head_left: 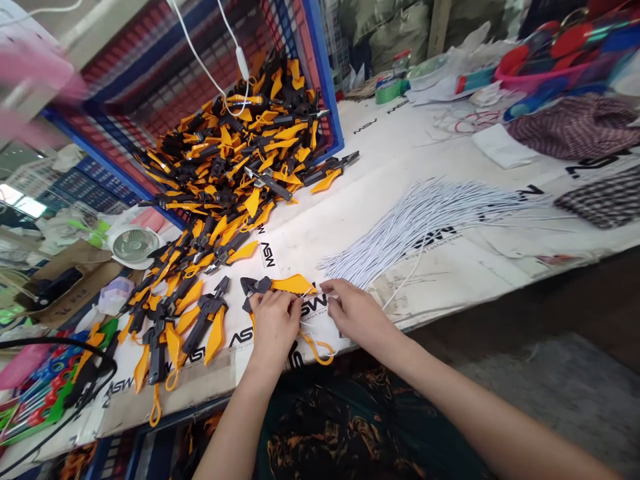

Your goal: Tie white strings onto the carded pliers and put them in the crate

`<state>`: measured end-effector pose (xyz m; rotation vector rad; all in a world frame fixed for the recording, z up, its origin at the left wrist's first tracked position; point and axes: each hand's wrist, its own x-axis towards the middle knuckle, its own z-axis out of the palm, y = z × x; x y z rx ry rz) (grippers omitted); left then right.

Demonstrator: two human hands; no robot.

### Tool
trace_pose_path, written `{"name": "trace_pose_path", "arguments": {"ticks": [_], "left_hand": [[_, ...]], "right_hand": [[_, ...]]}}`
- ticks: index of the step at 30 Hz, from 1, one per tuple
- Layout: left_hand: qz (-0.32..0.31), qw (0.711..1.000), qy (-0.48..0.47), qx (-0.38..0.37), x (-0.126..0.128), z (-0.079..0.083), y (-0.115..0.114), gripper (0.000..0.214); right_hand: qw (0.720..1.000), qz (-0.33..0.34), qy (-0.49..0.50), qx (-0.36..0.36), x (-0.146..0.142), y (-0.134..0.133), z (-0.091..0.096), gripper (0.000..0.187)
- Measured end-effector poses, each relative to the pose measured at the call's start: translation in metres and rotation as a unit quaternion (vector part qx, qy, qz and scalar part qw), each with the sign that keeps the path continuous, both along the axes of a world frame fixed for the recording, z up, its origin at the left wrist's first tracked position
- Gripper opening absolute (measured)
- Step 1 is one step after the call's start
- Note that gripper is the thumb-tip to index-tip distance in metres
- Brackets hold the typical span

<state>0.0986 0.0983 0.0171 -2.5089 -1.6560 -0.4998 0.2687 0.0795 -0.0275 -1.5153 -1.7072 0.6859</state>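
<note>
My left hand [274, 321] rests closed on a pair of black pliers with yellow handles [280, 286] lying at the table's near edge. Its orange wrist loop [320, 350] hangs over the edge. My right hand [353, 310] is beside it, fingers pinched on a thin white string [313, 298] at the pliers' handle. A fanned bundle of white strings [430, 223] lies just right of my hands.
A big heap of the same pliers [240, 160] spills from a tilted blue and red crate [325, 87]. Several finished pliers [175, 327] lie in a row at the left. A small white fan [134, 245], boxes and bags crowd the edges.
</note>
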Motion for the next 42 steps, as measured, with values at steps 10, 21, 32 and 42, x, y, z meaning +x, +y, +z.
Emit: {"name": "trace_pose_path", "arguments": {"ticks": [10,21,32,42], "left_hand": [[0.008,0.999,-0.005,-0.037,-0.01,0.002,0.0,0.015],[-0.023,0.997,-0.013,-0.069,-0.02,0.004,-0.01,0.012],[-0.015,0.998,-0.028,-0.059,-0.014,-0.001,-0.006,0.014],[-0.002,1.0,0.011,0.005,-0.016,-0.004,-0.01,0.015]], "right_hand": [[0.993,0.023,-0.074,-0.088,-0.011,0.005,0.014,0.023],[0.995,0.014,-0.089,-0.039,-0.015,-0.008,0.01,0.022],[0.996,-0.001,-0.089,-0.001,-0.019,-0.013,-0.001,0.023],[0.997,-0.004,-0.076,0.031,-0.019,-0.014,-0.003,0.024]]}}
